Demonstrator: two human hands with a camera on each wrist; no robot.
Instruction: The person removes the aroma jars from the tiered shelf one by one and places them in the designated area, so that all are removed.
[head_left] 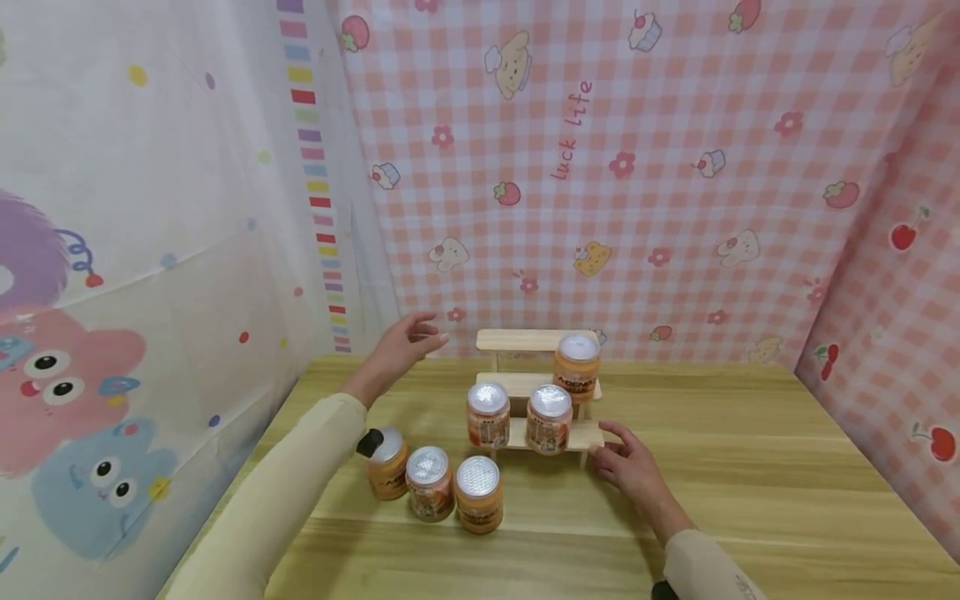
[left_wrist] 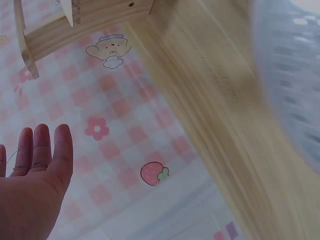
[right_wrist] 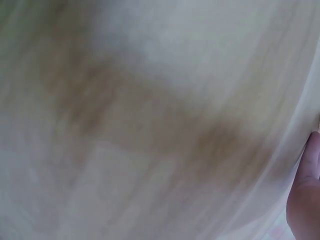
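A three-step wooden display stand carries several orange-labelled jars with silvery lids. Two of them, a left jar and a right jar, stand on the lowest step. Behind, at the right end of the middle step, is another jar. My left hand hovers left of the stand, fingers loose and holding nothing; the left wrist view shows the hand apart from the stand. With thumb and fingers, my right hand grips the right end of the lowest step.
Three more jars stand in a row on the wood-grain table, front left of the stand: a left one, a middle one and a right one. A pink checked cloth hangs behind. The right wrist view is mostly blurred.
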